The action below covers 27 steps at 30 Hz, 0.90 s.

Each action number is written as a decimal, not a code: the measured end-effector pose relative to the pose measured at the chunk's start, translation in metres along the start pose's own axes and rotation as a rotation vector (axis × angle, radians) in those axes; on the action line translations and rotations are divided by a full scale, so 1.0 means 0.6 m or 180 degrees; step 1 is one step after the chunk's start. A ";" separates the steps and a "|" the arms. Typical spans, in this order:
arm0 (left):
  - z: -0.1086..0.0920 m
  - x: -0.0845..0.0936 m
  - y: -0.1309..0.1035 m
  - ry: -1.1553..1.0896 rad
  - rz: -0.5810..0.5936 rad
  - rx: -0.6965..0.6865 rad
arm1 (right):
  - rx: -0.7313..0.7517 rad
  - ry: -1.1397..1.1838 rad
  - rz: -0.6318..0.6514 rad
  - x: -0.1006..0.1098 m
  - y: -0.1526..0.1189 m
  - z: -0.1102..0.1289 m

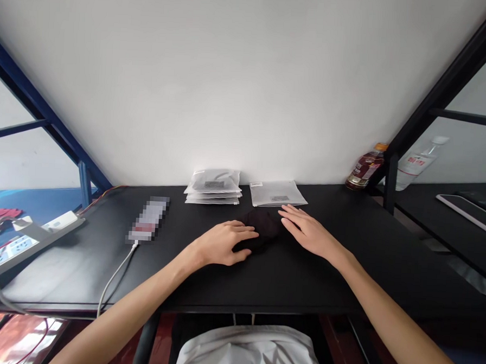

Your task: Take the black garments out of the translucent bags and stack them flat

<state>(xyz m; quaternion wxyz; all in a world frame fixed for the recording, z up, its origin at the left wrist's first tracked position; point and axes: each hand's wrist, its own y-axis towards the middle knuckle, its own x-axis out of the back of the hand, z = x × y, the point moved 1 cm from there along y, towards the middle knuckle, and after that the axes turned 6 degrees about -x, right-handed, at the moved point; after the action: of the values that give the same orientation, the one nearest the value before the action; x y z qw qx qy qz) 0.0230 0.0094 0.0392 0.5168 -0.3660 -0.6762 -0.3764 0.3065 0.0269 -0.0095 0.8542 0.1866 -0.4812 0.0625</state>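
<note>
A dark piece of cloth (264,226) lies on the black tabletop (286,285), and its outline is hard to tell from the surface. My left hand (225,243) rests at its left side, fingers stretched over the cloth's edge and thumb apart. To the right of the cloth is my right hand (308,231), its fingers extended and held loosely together, palm down, with nothing gripped. Just beyond the cloth, a flat frosted zip bag (278,193) lies near the wall. Left of that bag sits a stack of several similar frosted bags (213,186).
A blurred-out phone (149,219) with a white charging cable (116,276) lies at left, near a power strip (40,236). A dark drink bottle (366,168) leans by the right frame post. Beyond it are a clear bottle (418,163) and a tablet-like device (471,213).
</note>
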 end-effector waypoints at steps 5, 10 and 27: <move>-0.065 -0.038 0.044 0.0330 -0.0266 0.0694 | -0.0064 0.0196 -0.0207 0.002 -0.029 0.005; -0.080 -0.054 0.081 -0.0277 -0.0579 0.1151 | -0.0133 0.0321 -0.0438 -0.001 -0.060 0.009; -0.025 -0.001 -0.046 -0.1585 -0.2161 0.1972 | -0.0053 -0.0487 0.0465 -0.032 -0.085 0.042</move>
<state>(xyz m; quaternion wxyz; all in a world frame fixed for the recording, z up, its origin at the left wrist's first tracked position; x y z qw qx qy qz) 0.0050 -0.0166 0.0374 0.2733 -0.0344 -0.9389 -0.2065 0.2911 -0.0281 -0.0270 0.8097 0.1482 -0.5579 0.1061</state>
